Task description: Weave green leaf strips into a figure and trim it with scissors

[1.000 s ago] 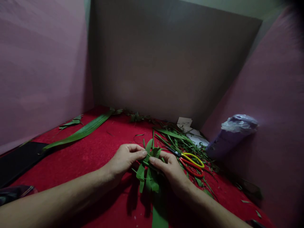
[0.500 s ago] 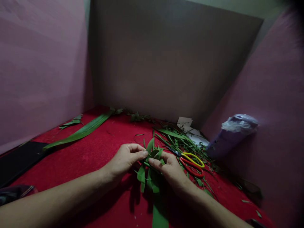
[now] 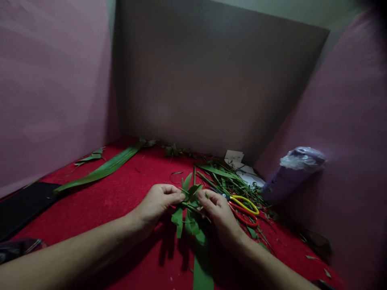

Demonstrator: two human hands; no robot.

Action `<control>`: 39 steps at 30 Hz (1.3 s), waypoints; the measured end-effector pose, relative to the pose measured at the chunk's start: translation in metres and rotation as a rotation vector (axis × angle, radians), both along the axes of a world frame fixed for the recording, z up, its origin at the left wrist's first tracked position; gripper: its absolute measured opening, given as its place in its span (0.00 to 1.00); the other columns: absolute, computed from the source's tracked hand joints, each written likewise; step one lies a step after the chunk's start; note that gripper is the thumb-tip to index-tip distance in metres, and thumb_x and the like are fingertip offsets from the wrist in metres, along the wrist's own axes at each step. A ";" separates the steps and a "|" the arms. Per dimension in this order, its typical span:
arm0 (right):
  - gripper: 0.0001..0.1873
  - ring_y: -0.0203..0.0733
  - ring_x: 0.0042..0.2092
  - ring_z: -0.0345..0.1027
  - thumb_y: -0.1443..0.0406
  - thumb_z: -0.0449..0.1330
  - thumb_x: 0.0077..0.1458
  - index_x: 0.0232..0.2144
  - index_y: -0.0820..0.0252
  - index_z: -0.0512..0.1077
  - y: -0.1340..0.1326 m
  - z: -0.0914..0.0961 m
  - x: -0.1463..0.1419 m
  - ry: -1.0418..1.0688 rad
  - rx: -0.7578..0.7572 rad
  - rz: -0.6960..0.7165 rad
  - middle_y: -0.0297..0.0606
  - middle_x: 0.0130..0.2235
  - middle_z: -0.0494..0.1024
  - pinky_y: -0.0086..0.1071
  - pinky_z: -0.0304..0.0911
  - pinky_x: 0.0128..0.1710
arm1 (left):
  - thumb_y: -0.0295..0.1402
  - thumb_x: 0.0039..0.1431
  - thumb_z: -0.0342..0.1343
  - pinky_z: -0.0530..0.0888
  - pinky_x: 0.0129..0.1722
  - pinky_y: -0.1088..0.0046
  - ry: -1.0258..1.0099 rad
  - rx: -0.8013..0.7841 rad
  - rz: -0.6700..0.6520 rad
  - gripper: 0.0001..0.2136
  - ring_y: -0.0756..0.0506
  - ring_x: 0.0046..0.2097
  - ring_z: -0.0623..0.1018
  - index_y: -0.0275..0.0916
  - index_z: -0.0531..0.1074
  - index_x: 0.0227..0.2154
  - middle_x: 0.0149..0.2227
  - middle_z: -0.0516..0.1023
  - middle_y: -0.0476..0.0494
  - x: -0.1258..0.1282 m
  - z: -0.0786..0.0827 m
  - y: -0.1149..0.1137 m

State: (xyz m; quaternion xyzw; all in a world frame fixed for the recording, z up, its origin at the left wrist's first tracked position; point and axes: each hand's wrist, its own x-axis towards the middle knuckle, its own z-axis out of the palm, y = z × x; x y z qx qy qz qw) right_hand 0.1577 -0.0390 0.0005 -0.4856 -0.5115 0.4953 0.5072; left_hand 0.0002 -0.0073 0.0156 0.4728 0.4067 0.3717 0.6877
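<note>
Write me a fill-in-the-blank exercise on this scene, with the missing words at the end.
1. The left hand pinches a leafy sprig whose colour is ____.
2. The scissors have one red handle and one ____ handle.
3. The long leaf whose tip is by the flat black object lies on the person's ____ side.

Missing words: green; yellow; left.

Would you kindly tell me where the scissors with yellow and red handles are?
In the head view, the scissors lie right of centre, next to the right hand, by the heaped green leaves and stems.
</note>
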 end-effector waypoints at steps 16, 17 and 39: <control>0.21 0.31 0.18 0.53 0.49 0.55 0.48 0.22 0.62 0.66 0.004 -0.007 0.002 0.282 -0.058 -0.067 0.29 0.17 0.62 0.25 0.49 0.18 | 0.32 0.45 0.59 0.59 0.18 0.82 -0.019 0.053 0.000 0.09 0.57 0.17 0.63 0.34 0.65 0.21 0.16 0.65 0.55 -0.001 0.000 0.000; 0.21 0.30 0.18 0.52 0.49 0.55 0.48 0.21 0.62 0.66 0.004 -0.006 0.002 0.268 -0.046 -0.069 0.28 0.16 0.62 0.25 0.48 0.18 | 0.32 0.45 0.58 0.60 0.18 0.82 -0.026 0.054 -0.002 0.09 0.57 0.17 0.63 0.34 0.65 0.21 0.16 0.65 0.55 0.000 0.000 0.000; 0.15 0.30 0.22 0.49 0.56 0.60 0.45 0.20 0.63 0.67 -0.003 0.002 -0.004 -0.036 0.139 -0.123 0.27 0.18 0.61 0.25 0.48 0.21 | 0.33 0.43 0.60 0.70 0.29 0.70 -0.105 0.015 -0.172 0.12 0.48 0.26 0.75 0.31 0.71 0.30 0.26 0.75 0.42 0.000 -0.005 -0.003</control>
